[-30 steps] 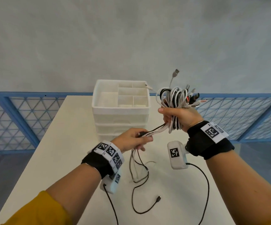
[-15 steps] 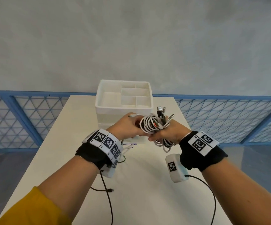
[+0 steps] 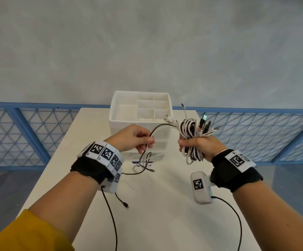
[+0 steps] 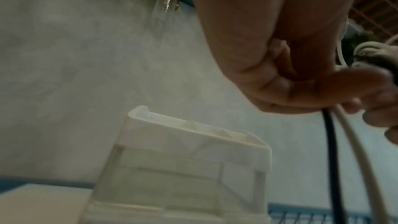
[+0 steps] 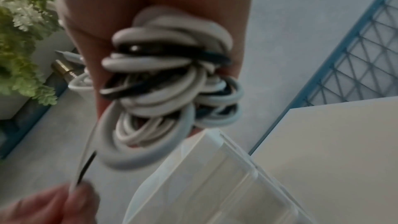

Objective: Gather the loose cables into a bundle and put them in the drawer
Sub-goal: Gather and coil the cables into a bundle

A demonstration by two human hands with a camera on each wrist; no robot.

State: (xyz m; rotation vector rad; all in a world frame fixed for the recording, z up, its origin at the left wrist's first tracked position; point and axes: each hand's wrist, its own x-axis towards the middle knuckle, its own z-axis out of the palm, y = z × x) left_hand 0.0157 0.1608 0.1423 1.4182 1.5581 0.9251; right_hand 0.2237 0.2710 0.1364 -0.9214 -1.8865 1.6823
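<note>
My right hand (image 3: 197,145) grips a coiled bundle of white and black cables (image 3: 190,131), held up to the right of the white drawer unit (image 3: 139,124); plugs stick out of its top. The coils (image 5: 168,81) fill the right wrist view, close to the palm. My left hand (image 3: 138,140) pinches a black strand and a white strand (image 3: 158,126) that arc over to the bundle. Those two strands (image 4: 336,151) hang down below the fingers (image 4: 355,81), and their loose tails (image 3: 143,165) lie on the table in front of the drawers.
The drawer unit has an open divided tray on top (image 3: 152,107) and stands at the far end of the white table (image 3: 156,214). A blue lattice railing (image 3: 20,134) runs behind the table. Black wrist-camera leads (image 3: 110,214) trail over the table.
My hands have moved apart after meeting at the bundle. The right hand has lifted the coil up and right; the left has drawn the loose strands out to the left.
</note>
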